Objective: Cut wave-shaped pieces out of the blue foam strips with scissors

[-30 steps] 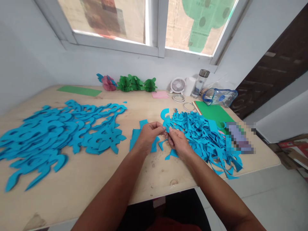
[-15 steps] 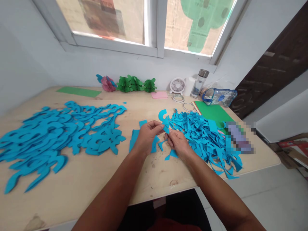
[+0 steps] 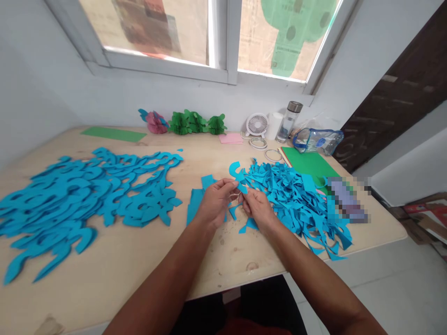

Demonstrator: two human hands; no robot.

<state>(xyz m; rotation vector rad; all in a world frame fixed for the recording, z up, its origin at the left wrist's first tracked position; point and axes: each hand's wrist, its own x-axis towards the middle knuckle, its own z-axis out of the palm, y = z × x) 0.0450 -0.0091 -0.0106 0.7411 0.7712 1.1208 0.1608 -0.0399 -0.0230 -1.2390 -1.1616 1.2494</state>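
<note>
A curved blue paper cutout is held up between my two hands over the middle of the table. My left hand pinches its lower left part between thumb and fingers. My right hand is closed at the cutout's lower end, fingertips against the paper. A thin pale line runs between the hands below the paper; I cannot make out what it is. Blue paper squares lie partly hidden under my left hand. Just right of my right hand spreads a heap of blue paper scraps.
Blue chain-like cutouts cover the table's left side. Along the wall stand green paper decorations, a small fan, a bottle and a clear pouch. Tape rolls and green sheets lie at the right.
The hands and the cutout have stayed almost in place. The cutout's top has dipped slightly, and the pale line between the hands shows more clearly.
</note>
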